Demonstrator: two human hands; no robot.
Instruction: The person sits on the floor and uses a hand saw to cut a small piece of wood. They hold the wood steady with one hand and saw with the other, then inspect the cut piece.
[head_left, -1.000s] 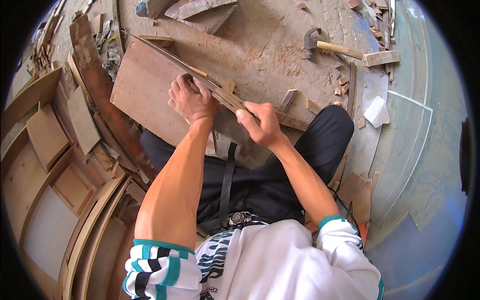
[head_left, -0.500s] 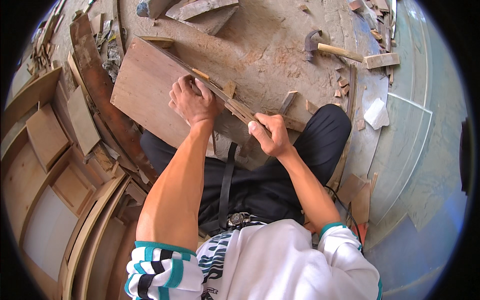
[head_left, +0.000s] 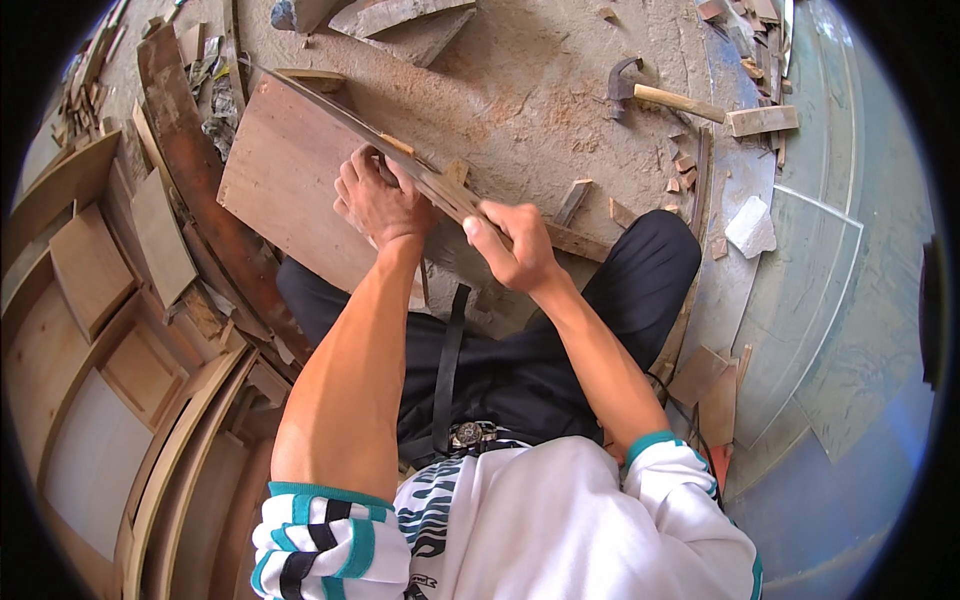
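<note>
- Head view showed my two hands working together over one long wooden strip (head_left: 455,195) that lay across a flat plywood board (head_left: 290,180) on the sawdust-covered floor (head_left: 520,90).
- My left hand (head_left: 380,200) was curled down on the strip, fingers bent over it and pressing it against the board; I could not tell whether the thumb was wrapped beneath.
- My right hand (head_left: 515,245) was closed around the nearer end of the same strip, thumb lying along its top.
- The strip's long axis ran diagonally, from beyond and to the left of my left hand down to just past my right hand, so it passed under both; the left hand sat nearer its middle, the right nearer its near end.
- The board lay mostly to the left of and beyond my left hand, its near edge over my knee.
- One hammer (head_left: 650,95) with a wooden handle lay well beyond my right hand, on the floor, apart from the strip.
- One white foam-like chunk (head_left: 750,228) sat to the right of my right hand, well apart.
- Small wood offcuts (head_left: 765,120) were scattered beyond and right of the hammer; too many and too small for me to count surely.
- Curved wooden frame pieces (head_left: 110,330) were stacked far to the left of my left arm.
</note>
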